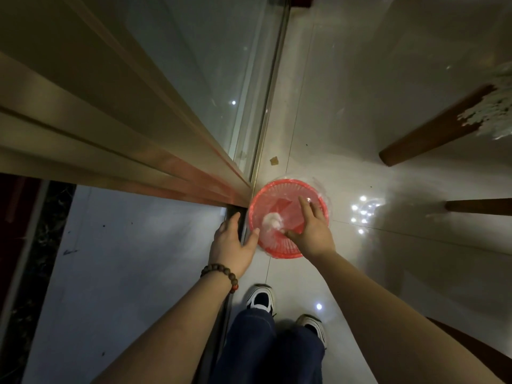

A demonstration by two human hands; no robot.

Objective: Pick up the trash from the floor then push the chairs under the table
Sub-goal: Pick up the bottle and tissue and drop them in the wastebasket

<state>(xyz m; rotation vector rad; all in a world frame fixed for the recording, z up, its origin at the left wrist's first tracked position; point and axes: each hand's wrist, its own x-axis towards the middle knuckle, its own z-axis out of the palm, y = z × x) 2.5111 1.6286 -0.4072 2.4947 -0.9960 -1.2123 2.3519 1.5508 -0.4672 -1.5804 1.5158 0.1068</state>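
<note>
Red plastic basket (288,217), lined with a clear bag, is sitting on the glossy floor (346,120) beside the sliding door track (235,214). A white crumpled wad of trash (273,220) is lying inside it. The right hand (311,231) is reaching over the basket with fingers spread, holding nothing that I can see. The left hand (231,243) is hovering just beside the rim, its grip also spread and relaxed. A small tan scrap (274,161) is lying on the floor near the track, beyond the basket, and probably needs collecting next. Doing this well means pinching the scrap cleanly off the slick tile and dropping it squarely into the lined basket before turning to the chairs.
</note>
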